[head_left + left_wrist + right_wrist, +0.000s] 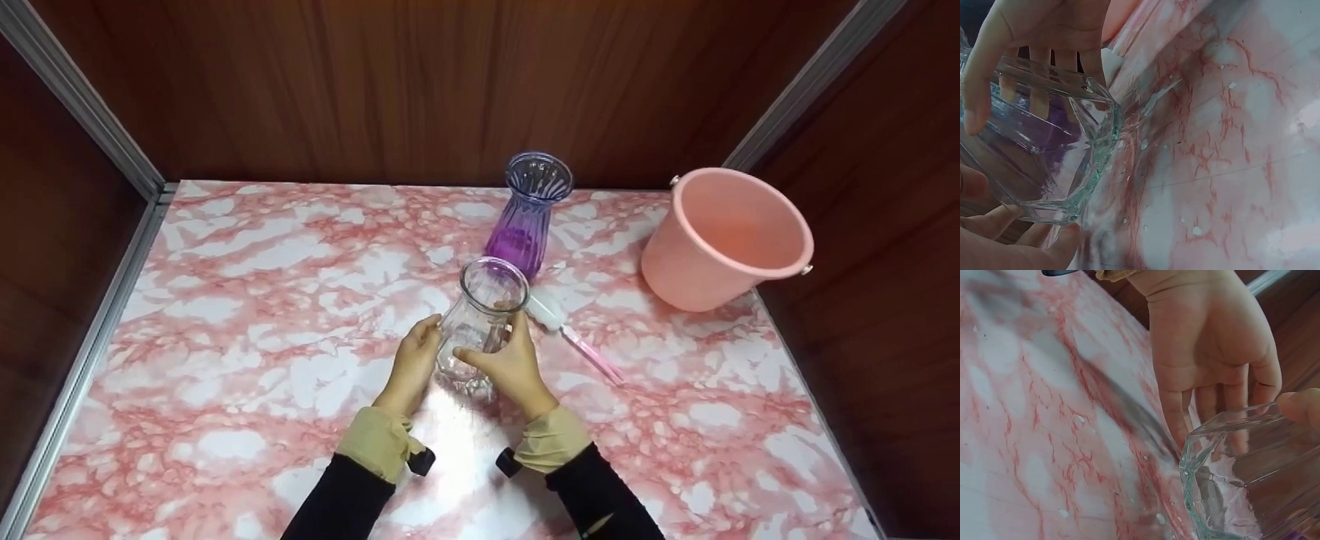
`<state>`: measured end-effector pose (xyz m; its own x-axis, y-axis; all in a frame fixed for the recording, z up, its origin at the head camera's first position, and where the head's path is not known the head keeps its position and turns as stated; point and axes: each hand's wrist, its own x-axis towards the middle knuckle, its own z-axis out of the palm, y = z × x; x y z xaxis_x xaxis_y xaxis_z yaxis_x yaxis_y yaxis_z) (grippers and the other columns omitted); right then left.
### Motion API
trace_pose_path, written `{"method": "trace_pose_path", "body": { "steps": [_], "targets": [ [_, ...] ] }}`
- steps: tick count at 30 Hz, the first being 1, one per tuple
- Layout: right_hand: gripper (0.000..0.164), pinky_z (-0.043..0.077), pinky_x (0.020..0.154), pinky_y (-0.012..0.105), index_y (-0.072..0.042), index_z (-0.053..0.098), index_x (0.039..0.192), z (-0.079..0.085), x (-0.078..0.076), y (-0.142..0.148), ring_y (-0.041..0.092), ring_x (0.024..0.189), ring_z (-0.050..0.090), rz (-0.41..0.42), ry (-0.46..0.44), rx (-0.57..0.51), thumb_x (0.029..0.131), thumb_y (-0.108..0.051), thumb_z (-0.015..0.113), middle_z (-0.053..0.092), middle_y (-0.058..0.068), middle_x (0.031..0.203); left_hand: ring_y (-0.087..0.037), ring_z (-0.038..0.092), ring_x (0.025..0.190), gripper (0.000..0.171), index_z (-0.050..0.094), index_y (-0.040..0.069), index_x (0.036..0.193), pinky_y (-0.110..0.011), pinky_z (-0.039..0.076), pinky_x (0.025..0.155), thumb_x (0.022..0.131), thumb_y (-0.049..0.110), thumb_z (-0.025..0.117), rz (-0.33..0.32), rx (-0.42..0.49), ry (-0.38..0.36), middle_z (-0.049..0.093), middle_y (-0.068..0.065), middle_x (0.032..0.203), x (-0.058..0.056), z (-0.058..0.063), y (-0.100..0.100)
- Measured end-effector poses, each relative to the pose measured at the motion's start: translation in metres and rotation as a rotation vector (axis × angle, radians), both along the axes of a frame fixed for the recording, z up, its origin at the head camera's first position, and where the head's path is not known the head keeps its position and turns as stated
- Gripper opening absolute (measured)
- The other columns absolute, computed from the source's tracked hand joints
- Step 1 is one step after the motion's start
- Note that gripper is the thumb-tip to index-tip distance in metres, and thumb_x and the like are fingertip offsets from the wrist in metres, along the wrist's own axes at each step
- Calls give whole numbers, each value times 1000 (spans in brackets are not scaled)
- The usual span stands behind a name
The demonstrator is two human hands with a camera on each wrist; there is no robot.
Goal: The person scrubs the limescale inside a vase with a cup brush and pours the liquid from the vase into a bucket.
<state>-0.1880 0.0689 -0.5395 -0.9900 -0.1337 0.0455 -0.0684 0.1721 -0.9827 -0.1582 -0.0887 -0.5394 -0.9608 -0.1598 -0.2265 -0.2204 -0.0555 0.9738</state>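
Note:
A clear glass vase (466, 337) with a wide rim is held between both hands, tilted over the table. My left hand (415, 364) holds its left side, fingers along the glass; the right wrist view shows this left hand (1207, 343) with its fingers behind the vase's faceted base (1190, 489). My right hand (517, 367) grips the other side, thumb across the front. In the left wrist view, fingers of the right hand (1053, 28) show through the glass. Just beyond stands a purple ribbed vase (517, 232), deeper purple in its lower part.
A brush with a white head (547, 311) and pink handle (596, 360) lies right of the clear vase. At the back right stands a pink bucket (690, 262). Small drops (1197, 230) dot the marbled tabletop (225, 337). Dark wood panels (337, 90) enclose the back and sides.

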Motion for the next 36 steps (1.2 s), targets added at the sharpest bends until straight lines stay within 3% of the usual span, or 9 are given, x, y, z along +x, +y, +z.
{"method": "trace_pose_path", "body": {
  "steps": [5, 9, 14, 18, 23, 30, 36],
  "targets": [
    [107, 56, 95, 45, -8, 30, 152, 1, -6, -6, 43, 120, 57, 0, 5, -3, 66, -14, 94, 47, 22, 140, -39, 42, 140, 48, 47, 7, 150, -57, 34, 115, 104, 22, 47, -22, -74, 37, 43, -18, 154, 1, 4, -5],
    [109, 55, 97, 44, -8, 28, 153, 1, -9, -12, 40, 121, 56, 17, 45, 16, 66, -16, 94, 47, 22, 139, -40, 36, 144, 50, 45, 11, 151, -57, 31, 118, 103, 25, 50, -49, -134, 103, 38, -19, 157, 1, 8, -7],
    [110, 53, 100, 42, -6, 30, 152, -2, -13, -22, 34, 119, 57, 25, 116, 123, 65, -21, 95, 51, 19, 136, -46, 31, 143, 76, 31, 13, 158, -62, 30, 116, 94, 32, 68, -90, -244, 138, 28, -27, 157, 1, 14, -7],
    [98, 48, 105, 48, -4, 35, 147, -4, -18, -32, 35, 122, 55, 30, 188, 229, 67, -20, 91, 51, 20, 135, -50, 36, 139, 94, 25, 11, 156, -61, 33, 115, 82, 30, 81, -43, -330, 127, 28, -31, 154, -4, 15, -7],
    [84, 49, 104, 51, -4, 40, 141, -8, -24, -46, 37, 122, 56, 36, 267, 358, 68, -18, 81, 51, 20, 134, -50, 41, 134, 98, 26, 4, 151, -60, 36, 113, 77, 27, 85, 65, -385, 116, 34, -34, 147, -13, 15, -11],
    [89, 45, 110, 47, -4, 40, 144, -13, -36, -64, 36, 127, 54, 43, 300, 404, 69, -18, 86, 52, 20, 139, -47, 40, 135, 97, 29, -2, 151, -55, 31, 117, 76, 19, 87, 107, -410, 201, 40, -34, 144, -24, 5, -29],
    [90, 40, 114, 45, 1, 38, 146, -11, -49, -78, 36, 129, 53, 76, 351, 391, 69, -7, 84, 54, 23, 139, -46, 41, 136, 97, 31, -3, 151, -54, 30, 119, 73, 9, 88, 125, -386, 251, 42, -32, 145, -39, 3, -43]
  ]
}}
